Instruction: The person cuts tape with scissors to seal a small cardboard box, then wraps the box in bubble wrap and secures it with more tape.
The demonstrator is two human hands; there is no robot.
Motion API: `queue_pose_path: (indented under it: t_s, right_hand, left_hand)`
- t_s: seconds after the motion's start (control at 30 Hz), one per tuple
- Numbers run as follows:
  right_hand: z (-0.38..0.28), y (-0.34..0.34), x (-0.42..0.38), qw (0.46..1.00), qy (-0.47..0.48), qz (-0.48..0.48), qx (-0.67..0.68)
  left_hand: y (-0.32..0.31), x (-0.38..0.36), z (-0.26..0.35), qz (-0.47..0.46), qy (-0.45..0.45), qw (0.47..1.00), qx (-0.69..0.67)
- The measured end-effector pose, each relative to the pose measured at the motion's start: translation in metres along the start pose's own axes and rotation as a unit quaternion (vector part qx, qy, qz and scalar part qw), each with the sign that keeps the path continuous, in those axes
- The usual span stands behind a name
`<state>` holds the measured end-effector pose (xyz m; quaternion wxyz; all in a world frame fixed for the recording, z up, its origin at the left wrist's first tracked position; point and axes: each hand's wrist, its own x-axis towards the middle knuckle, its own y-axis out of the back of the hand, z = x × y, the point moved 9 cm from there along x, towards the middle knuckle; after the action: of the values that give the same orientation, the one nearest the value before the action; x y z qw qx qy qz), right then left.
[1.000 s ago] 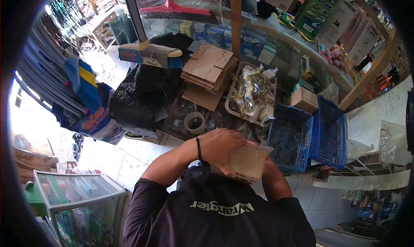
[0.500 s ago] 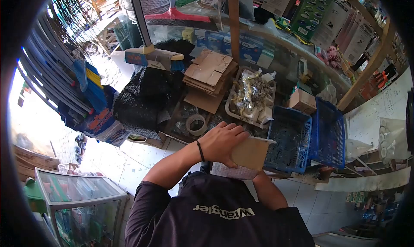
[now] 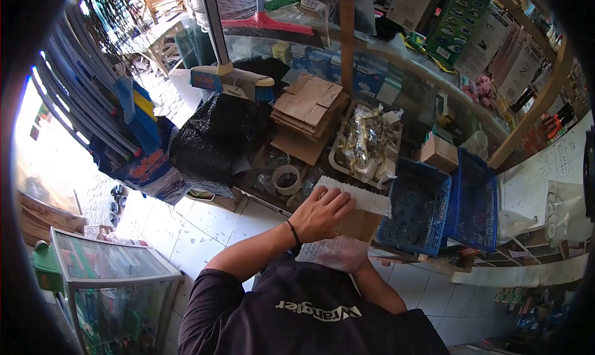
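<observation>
Pinching the wrap (image 3: 365, 200) with bent fingers, my left grip (image 3: 322, 213) is holding it along the box's far edge; my right grip (image 3: 353, 256) is lying behind the film, its closure unclear. I'm judging that even tension and steady support from below are suiting this hold best. The box (image 3: 361, 225) is resting between my hands, near the basket (image 3: 444, 212), brown face pointing upward, its long axis apparently running left to right, right end slanting nearer.
</observation>
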<state>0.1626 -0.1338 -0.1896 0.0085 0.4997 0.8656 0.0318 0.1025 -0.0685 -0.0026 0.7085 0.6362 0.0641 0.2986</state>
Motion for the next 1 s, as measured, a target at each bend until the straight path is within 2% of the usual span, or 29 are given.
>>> queue_pose_path:
  t_s: [0.03,0.13,0.17,0.23,0.3,0.43,0.5,0.57,0.6,0.63,0.67,0.73,0.87,0.9,0.97,1.0]
  right_hand:
    - [0.0,-0.002,0.0,0.994,0.031,-0.012,-0.1]
    - [-0.002,0.0,0.001,0.993,0.039,0.013,-0.107]
    - [-0.002,0.002,0.005,0.997,0.035,0.024,-0.069]
    - [-0.001,0.005,0.01,0.996,0.017,0.047,0.069]
    - [0.005,0.008,0.012,0.971,-0.009,0.068,0.229]
    - [0.025,0.002,0.004,0.847,-0.057,0.088,0.52]
    - [0.031,-0.002,-0.001,0.789,-0.067,0.095,0.603]
    - [0.029,0.0,-0.003,0.819,-0.056,0.086,0.565]
    - [0.014,0.002,-0.002,0.901,-0.022,0.069,0.428]
    - [-0.002,0.004,-0.001,0.957,0.013,0.066,0.281]
    - [-0.019,0.002,-0.001,0.989,0.049,0.053,0.126]
    - [-0.028,-0.003,0.001,0.991,0.012,0.027,0.133]
    - [-0.027,-0.008,0.004,0.994,-0.04,0.035,0.096]
    - [-0.019,-0.007,0.004,0.974,-0.045,0.042,0.217]
    - [0.002,-0.007,0.001,0.889,-0.051,0.059,0.45]
    - [-0.006,-0.006,0.001,0.939,-0.044,0.058,0.337]
  left_hand:
    - [-0.005,-0.003,0.0,0.021,0.002,1.0,0.004]
    - [-0.01,-0.012,-0.002,0.042,0.022,0.999,-0.003]
    - [-0.012,-0.014,-0.002,0.054,0.026,0.998,0.005]
    - [-0.015,-0.018,-0.003,0.079,0.034,0.996,0.021]
    - [-0.02,-0.021,-0.001,0.082,0.022,0.996,0.035]
    - [-0.022,-0.023,0.0,0.063,0.022,0.998,-0.008]
    - [-0.023,-0.02,-0.004,0.012,0.027,0.996,-0.086]
    - [-0.027,-0.018,-0.008,-0.028,0.021,0.99,-0.134]
    - [-0.031,-0.017,-0.01,-0.043,0.012,0.989,-0.143]
    - [-0.034,-0.017,-0.011,-0.059,0.003,0.987,-0.152]
    - [-0.036,-0.015,-0.011,-0.075,-0.004,0.984,-0.163]
    - [-0.039,-0.011,-0.01,-0.109,-0.021,0.977,-0.184]
    - [-0.018,-0.003,-0.008,-0.056,-0.056,0.984,-0.159]
    - [-0.017,-0.002,-0.01,-0.037,-0.061,0.985,-0.159]
    - [-0.021,-0.001,-0.014,-0.028,-0.061,0.981,-0.18]
    - [-0.026,-0.001,-0.016,-0.039,-0.055,0.977,-0.201]
